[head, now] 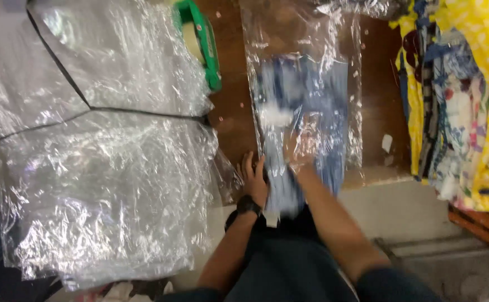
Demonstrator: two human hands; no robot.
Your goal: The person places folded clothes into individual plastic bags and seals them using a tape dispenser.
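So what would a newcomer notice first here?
Probably the big stack of clear plastic bags filling the left side. Next, at centre, the blue patterned garment inside a clear bag on the brown table, with the right hand pushed inside the bag and the left hand at its opening. Bright yellow floral fabrics crowd the right.

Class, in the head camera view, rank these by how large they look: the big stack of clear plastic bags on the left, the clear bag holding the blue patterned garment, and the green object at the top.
1. Stack of clear plastic bags
2. Clear bag holding the blue patterned garment
3. Green object, partly hidden beneath the stack
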